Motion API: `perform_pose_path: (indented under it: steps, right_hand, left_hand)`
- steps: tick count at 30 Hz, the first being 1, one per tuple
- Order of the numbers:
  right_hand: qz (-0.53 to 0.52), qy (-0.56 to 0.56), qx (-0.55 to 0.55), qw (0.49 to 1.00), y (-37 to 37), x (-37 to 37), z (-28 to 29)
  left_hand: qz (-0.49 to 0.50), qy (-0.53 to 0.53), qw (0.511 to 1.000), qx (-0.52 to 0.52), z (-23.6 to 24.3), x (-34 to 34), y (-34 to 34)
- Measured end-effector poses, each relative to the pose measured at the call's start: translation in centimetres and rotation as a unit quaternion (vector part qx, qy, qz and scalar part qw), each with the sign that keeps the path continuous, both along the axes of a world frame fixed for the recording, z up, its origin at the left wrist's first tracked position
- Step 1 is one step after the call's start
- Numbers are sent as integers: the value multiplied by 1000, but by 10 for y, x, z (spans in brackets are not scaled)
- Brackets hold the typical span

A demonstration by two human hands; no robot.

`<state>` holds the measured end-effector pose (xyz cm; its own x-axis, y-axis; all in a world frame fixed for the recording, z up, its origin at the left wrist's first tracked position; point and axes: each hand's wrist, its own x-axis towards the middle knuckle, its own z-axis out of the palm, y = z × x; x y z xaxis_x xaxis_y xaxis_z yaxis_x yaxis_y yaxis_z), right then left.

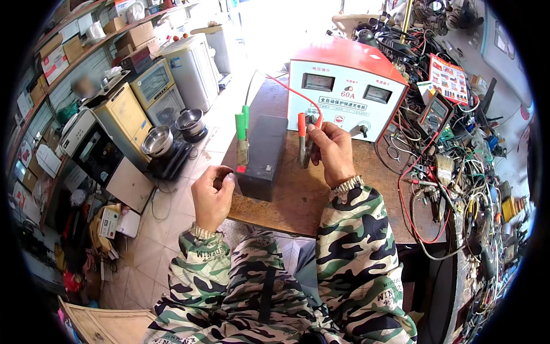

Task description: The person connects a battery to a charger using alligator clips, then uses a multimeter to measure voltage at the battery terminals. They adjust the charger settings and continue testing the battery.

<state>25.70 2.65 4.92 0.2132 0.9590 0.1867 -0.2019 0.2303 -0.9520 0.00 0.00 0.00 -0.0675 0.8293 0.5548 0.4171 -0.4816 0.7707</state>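
Observation:
A black box-shaped battery [269, 143] lies on the brown wooden table [306, 206]. Its near end has a red terminal mark [242, 169] and a second small metal terminal [268, 168]. A green-handled alligator clip [241, 129] sits at the red-marked side, jaws toward me. My right hand [332, 150] grips a red-handled alligator clip [302, 129] just right of the battery, apart from it; a red cable runs from its handles. Beside the battery's near left corner is my left hand [213, 192], fingers curled and thumb against them; whatever they hold, if anything, is hidden.
Behind the battery stands a red-topped white charger [344, 86] with two meters and a knob. A multimeter [434, 114], a paintbrush [444, 169] and tangled cables [470, 155] crowd the right. Metal pots [157, 141] and appliances stand at left, near loaded shelves [74, 49].

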Motion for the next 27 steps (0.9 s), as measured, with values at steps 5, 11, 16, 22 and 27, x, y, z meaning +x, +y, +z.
perform_pose_path:
  steps: [5,11,16,22,27]
  right_hand:
    - [-4,-5,-7,1000,-2,-3,1]
    - [-1,-43,3,999,2,7,-7]
    - [3,-28,0,1000,8,-1,-9]
    - [4,-34,-13,999,5,7,-9]
    - [5,-45,-3,999,9,3,-15]
  left_hand:
    - [-3,-6,1000,-4,-1,-2,0]
    - [-11,-15,1000,-6,-4,2,-1]
    - [-3,1,1000,2,0,-4,-1]
    - [-43,-37,998,-25,-1,1,3]
    - [-24,12,999,-18,0,-5,-2]
